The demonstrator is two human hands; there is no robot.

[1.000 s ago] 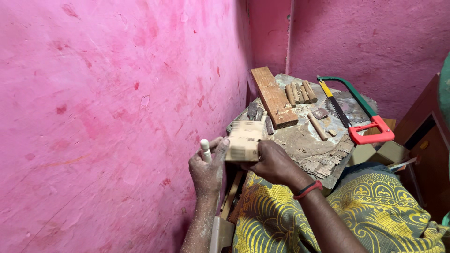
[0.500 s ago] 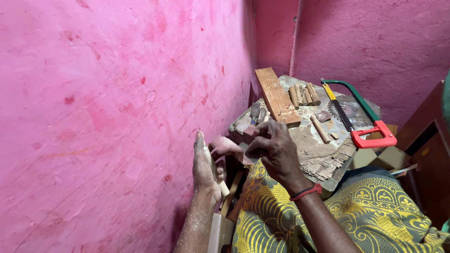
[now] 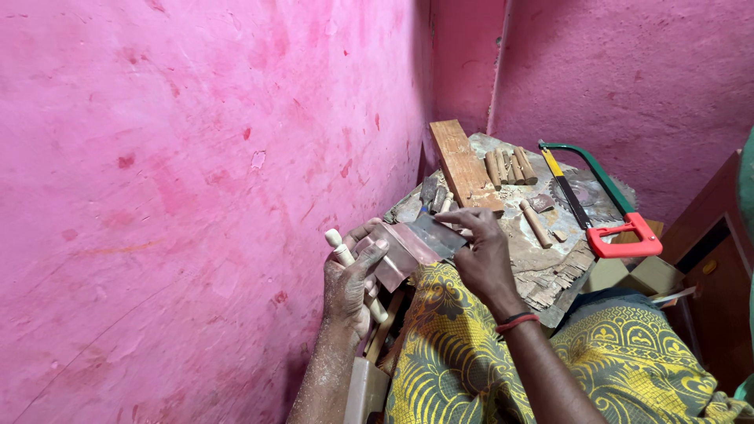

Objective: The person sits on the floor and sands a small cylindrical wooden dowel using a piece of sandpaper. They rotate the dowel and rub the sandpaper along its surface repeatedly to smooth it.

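A person's left hand (image 3: 349, 286) grips a pale wooden peg (image 3: 342, 253) and one end of a reddish sandpaper sheet (image 3: 408, 245); the right hand (image 3: 481, 255) pinches the other end. Behind, a littered counter (image 3: 550, 271) carries a plank (image 3: 463, 166), dowels (image 3: 509, 166) and a hacksaw (image 3: 609, 204).

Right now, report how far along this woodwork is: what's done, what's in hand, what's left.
Done: several short turned pegs lie cut beside the plank, the hacksaw set down. In hand: the left hand grips a pale wooden peg and holds a sheet of sandpaper, which the right hand pinches too. Left: one loose peg lies apart; its finish is unclear.
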